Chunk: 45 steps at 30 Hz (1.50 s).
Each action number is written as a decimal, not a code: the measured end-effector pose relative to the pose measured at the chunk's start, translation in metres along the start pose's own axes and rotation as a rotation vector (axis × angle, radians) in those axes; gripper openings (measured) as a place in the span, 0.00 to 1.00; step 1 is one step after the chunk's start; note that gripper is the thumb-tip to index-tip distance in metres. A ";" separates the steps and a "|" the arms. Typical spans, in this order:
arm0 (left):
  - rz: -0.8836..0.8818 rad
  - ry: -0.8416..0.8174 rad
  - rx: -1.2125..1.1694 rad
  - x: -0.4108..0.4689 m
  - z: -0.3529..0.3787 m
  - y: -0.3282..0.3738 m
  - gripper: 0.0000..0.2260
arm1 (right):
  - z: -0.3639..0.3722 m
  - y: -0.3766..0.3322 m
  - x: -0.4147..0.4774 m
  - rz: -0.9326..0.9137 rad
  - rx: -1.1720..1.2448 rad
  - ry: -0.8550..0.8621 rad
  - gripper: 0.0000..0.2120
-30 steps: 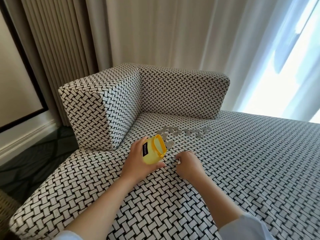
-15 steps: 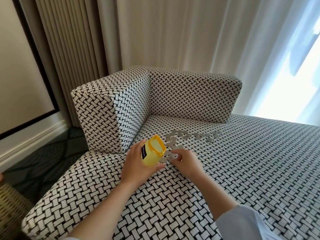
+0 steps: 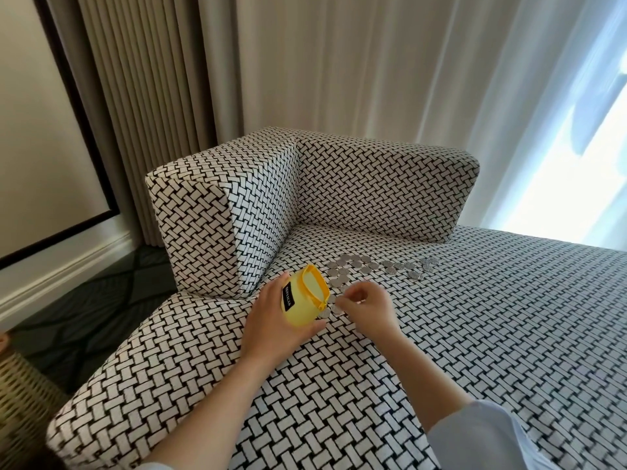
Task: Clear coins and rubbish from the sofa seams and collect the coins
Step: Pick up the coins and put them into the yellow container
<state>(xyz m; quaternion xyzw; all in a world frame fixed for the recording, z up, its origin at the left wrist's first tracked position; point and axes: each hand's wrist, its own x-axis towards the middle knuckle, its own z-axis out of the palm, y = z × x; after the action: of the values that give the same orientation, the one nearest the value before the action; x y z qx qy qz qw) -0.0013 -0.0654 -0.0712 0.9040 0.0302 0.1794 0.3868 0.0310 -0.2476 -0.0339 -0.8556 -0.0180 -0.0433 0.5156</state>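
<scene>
- The left hand [image 3: 271,325] is wrapped round a yellow pouch [image 3: 303,300], thumb on the near side and fingers behind; the pouch is tilted with its zip-edged mouth open toward the right; a small black label shows on its side
- The right hand [image 3: 371,310] is just beside the pouch's mouth, wrist low on the seat; its fingertips [image 3: 347,297] are drawn together as in a pinch; whether a coin sits between them cannot be told
- Two coins lie on the fabric right under the pouch's mouth, between the two hands
- The rest of the coins [image 3: 369,266] are spread flat in a loose band on the seat just beyond the hands, running right toward the foot of the back cushion
- All of this rests on the sofa [image 3: 475,334], covered in a black-and-white woven pattern; its corner cushions [image 3: 380,188] stand upright behind the coins
- A pale blue sleeve [image 3: 475,435] covers the right forearm
- Beige curtains [image 3: 305,79] hang behind the sofa; a dark floor [image 3: 84,317] and a woven basket [image 3: 23,401] lie off to the left
</scene>
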 end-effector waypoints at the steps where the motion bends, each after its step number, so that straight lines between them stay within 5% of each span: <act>1: 0.001 -0.001 0.007 0.000 0.000 0.000 0.50 | 0.000 -0.008 0.000 -0.006 0.136 0.050 0.06; 4: 0.019 0.001 0.021 0.000 0.000 0.001 0.49 | 0.005 -0.032 0.002 -0.089 0.265 0.091 0.06; 8: 0.017 0.002 0.012 -0.001 -0.001 0.000 0.49 | 0.016 -0.048 0.003 -0.164 0.121 -0.003 0.04; 12: 0.016 0.020 -0.032 -0.001 -0.001 -0.001 0.48 | 0.017 -0.035 0.005 -0.077 0.215 0.165 0.04; 16: -0.018 0.061 -0.067 -0.002 0.000 0.001 0.50 | 0.015 -0.002 0.006 -0.008 -0.257 -0.015 0.04; 21: -0.005 0.077 -0.041 -0.002 0.001 -0.002 0.45 | 0.026 0.004 0.004 -0.028 -0.518 -0.106 0.20; 31: 0.019 0.089 -0.008 -0.003 0.003 -0.004 0.43 | 0.015 -0.008 0.012 -0.062 -0.586 -0.245 0.08; 45: 0.027 0.078 -0.017 -0.004 0.002 -0.002 0.44 | 0.013 -0.009 -0.006 -0.243 -0.709 -0.079 0.07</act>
<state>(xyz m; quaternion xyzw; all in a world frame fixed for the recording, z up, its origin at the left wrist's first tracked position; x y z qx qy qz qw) -0.0047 -0.0662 -0.0747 0.8934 0.0315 0.2200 0.3905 0.0250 -0.2315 -0.0328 -0.9736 -0.1229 -0.0747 0.1775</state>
